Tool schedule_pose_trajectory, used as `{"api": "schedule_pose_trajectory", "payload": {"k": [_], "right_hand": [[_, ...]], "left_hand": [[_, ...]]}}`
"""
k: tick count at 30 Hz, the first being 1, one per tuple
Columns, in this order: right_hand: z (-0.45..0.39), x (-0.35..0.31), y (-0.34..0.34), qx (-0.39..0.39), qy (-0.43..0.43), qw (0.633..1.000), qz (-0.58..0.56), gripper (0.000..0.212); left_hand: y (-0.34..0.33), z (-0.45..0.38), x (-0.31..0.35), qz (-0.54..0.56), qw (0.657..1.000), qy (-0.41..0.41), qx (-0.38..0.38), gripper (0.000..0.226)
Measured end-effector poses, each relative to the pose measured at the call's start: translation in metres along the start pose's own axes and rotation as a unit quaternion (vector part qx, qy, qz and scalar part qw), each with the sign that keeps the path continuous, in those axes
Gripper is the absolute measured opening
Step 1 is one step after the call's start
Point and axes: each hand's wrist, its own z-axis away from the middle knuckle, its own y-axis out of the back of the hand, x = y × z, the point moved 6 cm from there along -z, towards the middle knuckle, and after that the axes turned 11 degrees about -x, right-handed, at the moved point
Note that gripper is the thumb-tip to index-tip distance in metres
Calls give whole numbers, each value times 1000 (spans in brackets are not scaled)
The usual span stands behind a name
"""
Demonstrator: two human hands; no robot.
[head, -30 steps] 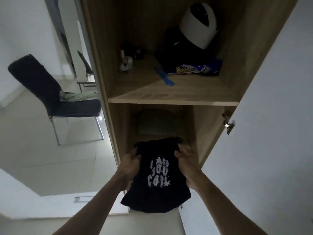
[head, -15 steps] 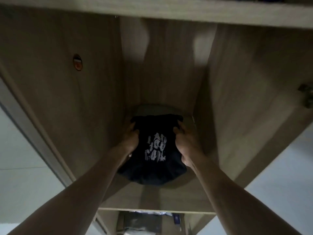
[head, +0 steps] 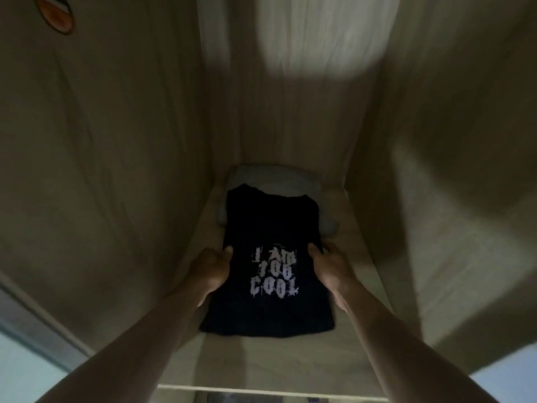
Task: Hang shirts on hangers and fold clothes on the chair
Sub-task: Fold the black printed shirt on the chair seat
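- Head view: we are looking into a wooden wardrobe compartment where a folded black shirt (head: 268, 266) is lying on the shelf (head: 290, 362), its far end overlapping a grey folded garment (head: 279, 178) behind it.
- Our left hand (head: 210, 267) is gripping the shirt's left edge, thumb on top.
- Our right hand (head: 331, 264) is gripping its right edge likewise.
- A round orange sticker (head: 56, 17) is sitting high on the wall left of the shirt.

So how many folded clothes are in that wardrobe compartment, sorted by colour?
Black: 1, the printed black shirt, gripped at its sides by the left hand and right hand.
Grey: 1, the folded grey garment, partly under the shirt's far end.
Total: 2
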Motion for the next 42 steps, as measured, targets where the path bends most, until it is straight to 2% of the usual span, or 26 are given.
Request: {"api": "schedule_pose_trajectory", "payload": {"k": [3,5,7,10,14,18,21,23,24,25,26,28,29,31,32,34,38,40,42], "right_hand": [[24,1,-2,-9,3,998,62,50],[37,2,-4,-21,10,988,152,55],[48,0,-2,-2,28,976,216,55],[60,-3,4,41,42,977,204,48],[76,7,-5,51,32,965,254,42],[85,17,-10,78,40,946,313,33],[91,19,-12,100,59,923,366,29],[94,18,-14,111,59,911,393,28],[96,18,-16,110,52,907,402,29],[98,18,-18,110,41,903,413,31],[102,16,-19,119,35,894,431,32],[112,10,-25,139,60,864,480,39],[114,8,-32,135,92,847,506,47],[118,11,-49,89,147,822,543,62],[120,17,-58,54,151,818,553,64],[118,38,-61,3,118,821,558,61],[119,56,-54,-33,56,826,560,57],[120,53,-56,-45,40,818,572,59],[125,46,-56,-42,32,813,580,64]], "left_hand": [[2,13,-9,-128,990,51,17,69],[-2,24,-10,-219,974,65,7,62],[-5,31,-10,-225,972,62,3,51],[-4,38,-11,-203,977,48,40,45],[-13,62,-15,-312,949,40,26,36],[-17,77,-17,-383,921,1,64,32],[-14,80,-23,-389,918,-15,81,34],[-11,82,-26,-321,943,-9,86,40],[-11,82,-28,-258,963,2,75,44],[-12,85,-30,-243,969,9,49,47],[-12,89,-27,-254,966,-5,37,49],[-11,97,-19,-309,942,-95,88,49],[-15,103,-15,-337,923,-155,100,44],[-31,110,-20,-389,895,-209,61,34],[-38,112,-25,-427,873,-234,36,38],[-44,111,-41,-467,853,-233,10,52],[-36,105,-58,-441,872,-214,-3,74],[-38,107,-55,-445,870,-212,-6,75],[-36,115,-49,-456,868,-196,-13,65]]}}
